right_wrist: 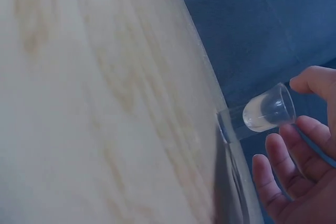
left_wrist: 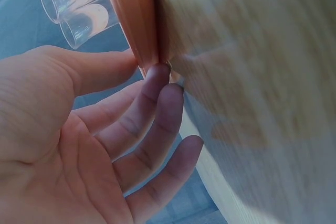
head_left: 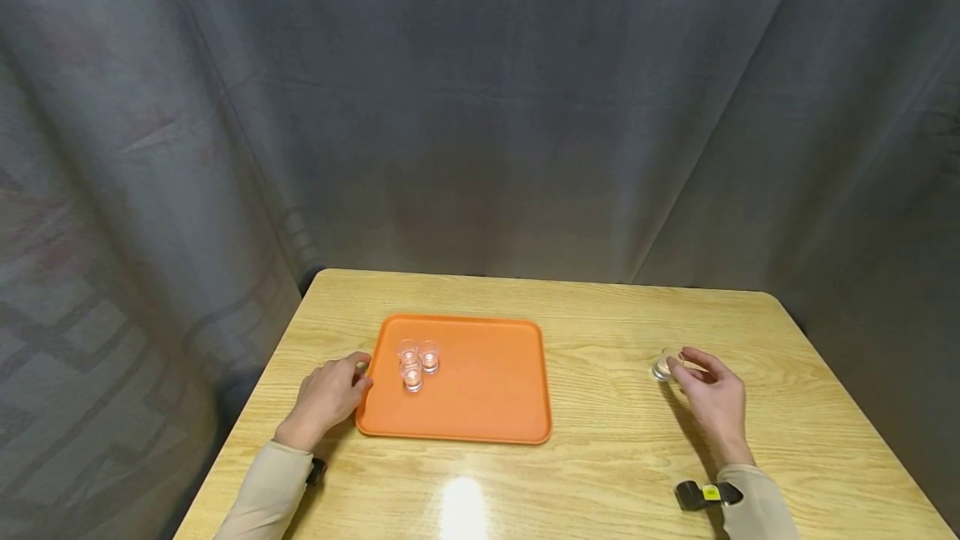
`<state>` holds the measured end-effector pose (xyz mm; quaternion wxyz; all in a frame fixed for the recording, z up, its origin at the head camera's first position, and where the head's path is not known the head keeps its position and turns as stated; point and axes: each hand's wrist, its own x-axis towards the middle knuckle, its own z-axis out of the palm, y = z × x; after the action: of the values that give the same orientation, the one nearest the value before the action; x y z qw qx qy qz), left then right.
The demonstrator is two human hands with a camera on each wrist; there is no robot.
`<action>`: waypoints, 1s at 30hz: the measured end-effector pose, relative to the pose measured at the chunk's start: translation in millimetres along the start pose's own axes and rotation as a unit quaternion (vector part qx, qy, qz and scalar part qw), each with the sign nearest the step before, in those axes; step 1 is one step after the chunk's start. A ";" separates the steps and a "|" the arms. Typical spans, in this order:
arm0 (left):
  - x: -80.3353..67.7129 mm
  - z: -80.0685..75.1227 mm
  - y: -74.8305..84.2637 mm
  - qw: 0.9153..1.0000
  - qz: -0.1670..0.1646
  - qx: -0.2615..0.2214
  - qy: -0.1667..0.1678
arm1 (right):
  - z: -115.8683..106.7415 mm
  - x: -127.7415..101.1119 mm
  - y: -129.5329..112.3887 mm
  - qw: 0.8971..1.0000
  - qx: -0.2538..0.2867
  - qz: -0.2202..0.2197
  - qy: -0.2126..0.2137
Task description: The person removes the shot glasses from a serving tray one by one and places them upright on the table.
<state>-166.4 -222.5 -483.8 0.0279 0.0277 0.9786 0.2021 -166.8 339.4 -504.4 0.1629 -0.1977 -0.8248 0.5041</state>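
An orange tray lies on the wooden table, left of centre. Three small clear glasses stand close together in its near-left part. My left hand rests at the tray's left edge; in the left wrist view its thumb and loosely straight fingers touch the outside of the tray rim. On the right, a single small clear glass stands on the table. My right hand holds it, with the thumb and fingers on either side of the glass near its rim.
A grey curtain hangs behind and beside the table. The table's back edge and rounded corners are in view. Bare wood lies between the tray and the right hand. A lamp glare shows on the near edge.
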 end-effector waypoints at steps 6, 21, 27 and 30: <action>1.0 0.1 0.0 1.000 -0.003 0.000 -0.002 | -6.1 2.2 -7.2 1.000 0.013 -0.007 0.009; 0.3 0.2 0.4 1.000 -0.001 -0.003 -0.002 | -1.9 2.6 -34.8 0.996 0.056 -0.070 0.021; -0.4 0.0 0.2 1.000 -0.001 -0.004 -0.002 | 9.0 -2.2 -43.5 0.995 0.050 -0.089 0.001; -0.3 0.7 -0.4 1.000 -0.001 -0.002 -0.003 | 16.1 -4.6 -46.4 0.994 0.055 -0.094 -0.011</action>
<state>-166.1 -222.6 -484.6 0.0307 0.0276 0.9780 0.2044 -177.9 305.6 -470.2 0.2114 -0.1044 -0.8124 0.5333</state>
